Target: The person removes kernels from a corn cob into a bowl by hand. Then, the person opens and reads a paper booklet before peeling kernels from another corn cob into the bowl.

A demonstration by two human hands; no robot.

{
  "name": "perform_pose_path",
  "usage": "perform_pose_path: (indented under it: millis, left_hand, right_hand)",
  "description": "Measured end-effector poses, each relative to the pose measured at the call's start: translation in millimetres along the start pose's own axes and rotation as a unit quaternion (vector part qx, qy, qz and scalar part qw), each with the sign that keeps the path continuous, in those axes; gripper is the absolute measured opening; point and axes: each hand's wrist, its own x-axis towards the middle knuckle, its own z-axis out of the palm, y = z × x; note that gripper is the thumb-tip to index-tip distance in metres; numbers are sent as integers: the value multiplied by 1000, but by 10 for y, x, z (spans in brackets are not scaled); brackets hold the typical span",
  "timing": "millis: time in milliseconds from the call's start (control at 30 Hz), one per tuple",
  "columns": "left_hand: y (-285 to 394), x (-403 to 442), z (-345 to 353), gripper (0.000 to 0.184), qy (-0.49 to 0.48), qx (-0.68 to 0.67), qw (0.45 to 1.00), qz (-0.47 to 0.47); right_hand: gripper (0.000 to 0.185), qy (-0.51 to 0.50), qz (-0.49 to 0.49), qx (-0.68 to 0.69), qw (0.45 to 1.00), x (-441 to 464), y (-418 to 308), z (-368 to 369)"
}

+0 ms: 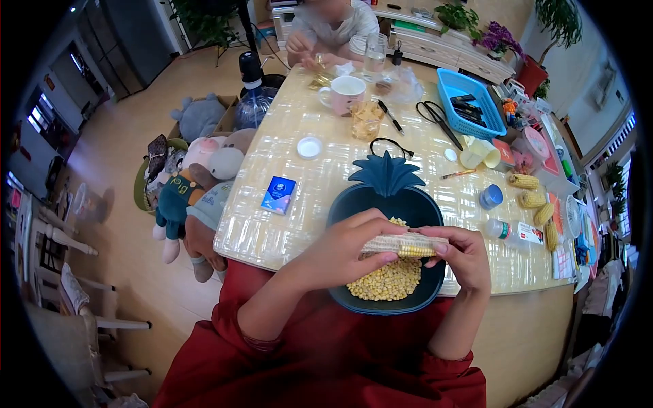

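Observation:
A partly stripped corn cob (403, 244) lies level between my two hands, its upper side bare and yellow kernels left along the lower edge. My left hand (345, 250) is wrapped round its left part, with the thumb below. At the right end, my right hand (464, 257) grips it between thumb and fingers. Beneath is a dark blue pineapple-shaped bowl (388, 307) with leaf-like points at its far rim. Loose corn kernels (386, 281) cover its bottom, partly hidden by my hands.
Several corn cobs (532, 198) lie on the table's (252, 234) right side, near a clear bottle (520, 231) and blue-capped jar (491, 197). A blue tissue packet (279, 194) lies left. Scissors (439, 122), a mug (343, 94) and a blue basket (469, 102) stand farther back. A person (333, 34) sits opposite.

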Motion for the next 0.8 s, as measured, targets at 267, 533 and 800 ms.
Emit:
perform_pose_path:
  millis: [267, 533, 800]
  left_hand:
    - [-29, -10, 4, 44, 23, 30, 999, 29]
    - [-45, -18, -12, 41, 15, 15, 1000, 18]
    - [-19, -1, -13, 39, 11, 0, 1000, 22]
  right_hand:
    - [33, -16, 6, -12, 1000, -10, -18, 18]
    - [34, -23, -7, -18, 1000, 4, -34, 35]
    - [35, -25, -7, -6, 1000, 8, -33, 24]
